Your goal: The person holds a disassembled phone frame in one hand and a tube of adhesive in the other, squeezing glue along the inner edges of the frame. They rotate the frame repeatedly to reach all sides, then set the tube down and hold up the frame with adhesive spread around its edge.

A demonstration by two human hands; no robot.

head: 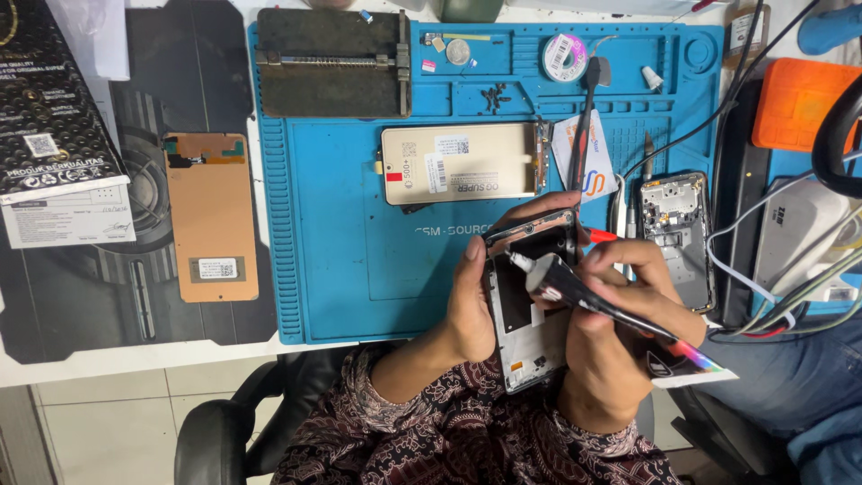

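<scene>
Blue mat (332, 269) lies under the work. The left hand (471, 301) grips a phone frame (525, 314) at its left edge, holding it above the mat's near edge. The right hand (620, 314) is closed on a black glue tube (593, 301) — nozzle at the frame's upper left edge. A gold screen (462, 163) lies beyond; a copper panel (212, 216) sits left of the mat.

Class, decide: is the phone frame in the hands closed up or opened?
Opened: the phone frame shows bare inner metal; the left hand grips its edge.
</scene>
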